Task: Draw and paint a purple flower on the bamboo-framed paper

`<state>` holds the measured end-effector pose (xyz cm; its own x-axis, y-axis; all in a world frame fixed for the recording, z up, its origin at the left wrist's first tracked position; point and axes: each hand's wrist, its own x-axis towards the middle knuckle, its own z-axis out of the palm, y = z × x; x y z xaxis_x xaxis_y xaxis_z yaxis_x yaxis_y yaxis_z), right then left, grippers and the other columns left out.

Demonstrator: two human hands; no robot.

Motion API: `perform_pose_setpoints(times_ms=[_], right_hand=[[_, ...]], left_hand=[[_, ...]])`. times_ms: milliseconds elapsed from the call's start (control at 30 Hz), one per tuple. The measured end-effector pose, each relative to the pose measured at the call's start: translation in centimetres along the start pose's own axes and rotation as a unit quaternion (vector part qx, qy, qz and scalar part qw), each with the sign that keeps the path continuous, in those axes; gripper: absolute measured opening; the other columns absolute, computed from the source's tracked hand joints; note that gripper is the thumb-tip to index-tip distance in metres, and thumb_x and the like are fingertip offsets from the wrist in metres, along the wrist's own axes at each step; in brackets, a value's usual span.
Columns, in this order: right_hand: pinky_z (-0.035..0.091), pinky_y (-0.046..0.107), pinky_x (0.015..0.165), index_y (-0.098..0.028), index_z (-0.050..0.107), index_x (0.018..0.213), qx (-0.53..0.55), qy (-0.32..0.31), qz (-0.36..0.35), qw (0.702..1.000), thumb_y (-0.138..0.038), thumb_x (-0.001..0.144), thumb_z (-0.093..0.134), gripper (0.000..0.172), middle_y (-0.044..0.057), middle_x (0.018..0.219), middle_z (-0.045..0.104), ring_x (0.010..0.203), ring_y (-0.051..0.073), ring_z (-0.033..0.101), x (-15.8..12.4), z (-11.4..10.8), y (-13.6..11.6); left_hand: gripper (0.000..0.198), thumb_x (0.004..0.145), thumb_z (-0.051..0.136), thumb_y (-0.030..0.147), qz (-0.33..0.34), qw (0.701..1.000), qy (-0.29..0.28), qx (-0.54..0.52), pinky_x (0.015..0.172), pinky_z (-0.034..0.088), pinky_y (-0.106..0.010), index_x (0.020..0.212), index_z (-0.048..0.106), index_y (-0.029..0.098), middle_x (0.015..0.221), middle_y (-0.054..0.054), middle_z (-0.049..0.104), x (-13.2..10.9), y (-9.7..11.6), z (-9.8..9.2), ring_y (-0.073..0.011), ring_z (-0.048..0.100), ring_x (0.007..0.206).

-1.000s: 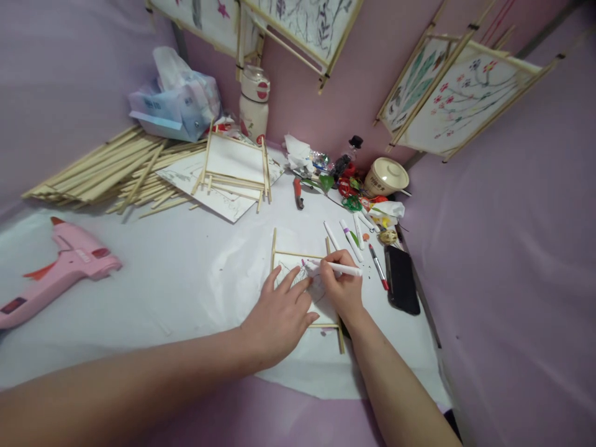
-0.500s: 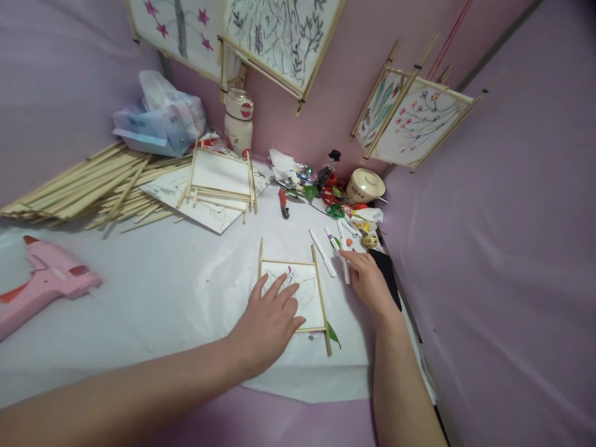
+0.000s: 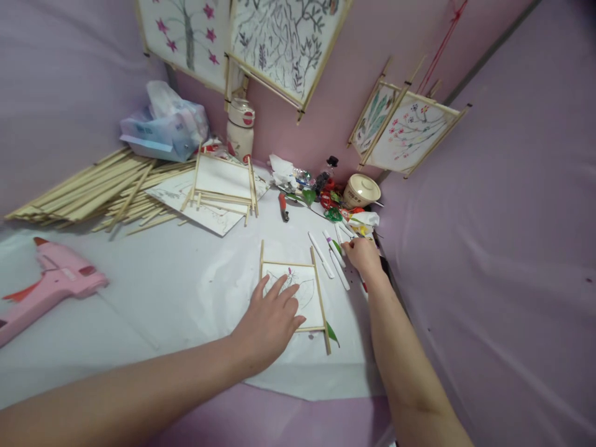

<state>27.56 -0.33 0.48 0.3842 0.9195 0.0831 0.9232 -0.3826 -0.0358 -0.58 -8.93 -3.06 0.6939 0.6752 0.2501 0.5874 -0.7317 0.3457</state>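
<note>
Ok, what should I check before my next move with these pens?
1. Left hand flat on the small framed drawing, pinning it: ok.
2. Right hand at the markers beside the frame: ok.
3. Right hand's grip shut on a marker: cannot tell, fingers hide it.
4. Marker caps on: cannot tell, too small.
5. Nothing stuck under the frame: not ok, a green leaf pokes out at its lower right corner.
6. Pink glue gun away from both hands: ok.
</note>
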Motion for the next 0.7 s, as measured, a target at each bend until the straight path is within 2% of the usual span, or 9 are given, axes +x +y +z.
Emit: perform_pose_setpoints(times_ms=[133, 267, 367, 467, 600, 700], right_hand=[[0.044, 0.032, 0.074, -0.008, 0.074, 0.087, -0.014, -0.006, 0.024, 1.000, -0.027, 0.087, 0.051, 0.030, 0.021, 0.089, 0.073, 0.088, 0.028, 0.069, 0.1, 0.5, -0.8], [0.045, 0.033, 0.073, -0.010, 0.073, 0.093, -0.018, 0.007, 0.047, 0.999, -0.027, 0.090, 0.046, 0.032, 0.021, 0.091, 0.073, 0.090, 0.029, 0.069, -1.5, -0.8, 0.0], [0.045, 0.033, 0.073, -0.012, 0.072, 0.097, -0.018, 0.012, 0.044, 0.999, -0.032, 0.092, 0.045, 0.034, 0.019, 0.092, 0.073, 0.090, 0.028, 0.069, -2.3, -1.3, 0.3], [0.045, 0.031, 0.074, -0.011, 0.072, 0.094, -0.017, 0.006, 0.034, 0.999, -0.035, 0.091, 0.049, 0.034, 0.019, 0.092, 0.073, 0.090, 0.026, 0.069, -2.0, -0.6, -0.3], [0.045, 0.029, 0.072, -0.009, 0.072, 0.088, -0.015, 0.002, 0.042, 0.999, -0.025, 0.086, 0.054, 0.024, 0.019, 0.089, 0.073, 0.087, 0.026, 0.068, -1.3, 0.3, -1.0], [0.044, 0.031, 0.070, -0.008, 0.069, 0.095, -0.008, 0.028, 0.053, 0.998, -0.025, 0.089, 0.048, 0.027, 0.021, 0.094, 0.071, 0.086, 0.026, 0.067, -2.5, -0.7, -0.3]], left_hand=[[0.027, 0.099, 0.043, 0.030, 0.005, 1.000, 0.020, 0.001, 0.111, 0.024, -0.057, 0.088, 0.064, 0.016, 0.135, -0.008, 0.060, -0.1, 0.1, -0.1, -0.0308, 0.039, 0.138], [0.019, 0.097, 0.046, 0.025, 0.041, 0.995, 0.092, -0.008, 0.109, 0.024, -0.052, 0.087, 0.060, 0.016, 0.134, -0.009, 0.059, -0.3, 0.2, -0.3, -0.0287, 0.041, 0.134], [0.016, 0.096, 0.047, 0.021, 0.075, 0.991, 0.106, -0.023, 0.092, 0.035, -0.043, 0.084, 0.057, 0.017, 0.101, -0.007, 0.068, -0.4, 0.3, -0.3, -0.0232, 0.058, 0.103], [0.017, 0.097, 0.044, 0.019, 0.113, 0.989, 0.091, -0.027, 0.078, 0.036, -0.037, 0.084, 0.055, 0.017, 0.076, -0.002, 0.060, -0.5, 0.3, -0.2, -0.0177, 0.053, 0.073], [0.019, 0.098, 0.040, 0.017, 0.129, 0.984, 0.119, -0.028, 0.071, 0.036, -0.035, 0.083, 0.052, 0.017, 0.072, -0.001, 0.057, -0.5, 0.2, -0.2, -0.0163, 0.047, 0.065], [0.015, 0.095, 0.046, 0.020, 0.110, 0.984, 0.135, -0.046, 0.067, 0.039, -0.034, 0.081, 0.049, 0.017, 0.074, -0.002, 0.057, -0.4, 0.4, -0.6, -0.0177, 0.049, 0.067]])
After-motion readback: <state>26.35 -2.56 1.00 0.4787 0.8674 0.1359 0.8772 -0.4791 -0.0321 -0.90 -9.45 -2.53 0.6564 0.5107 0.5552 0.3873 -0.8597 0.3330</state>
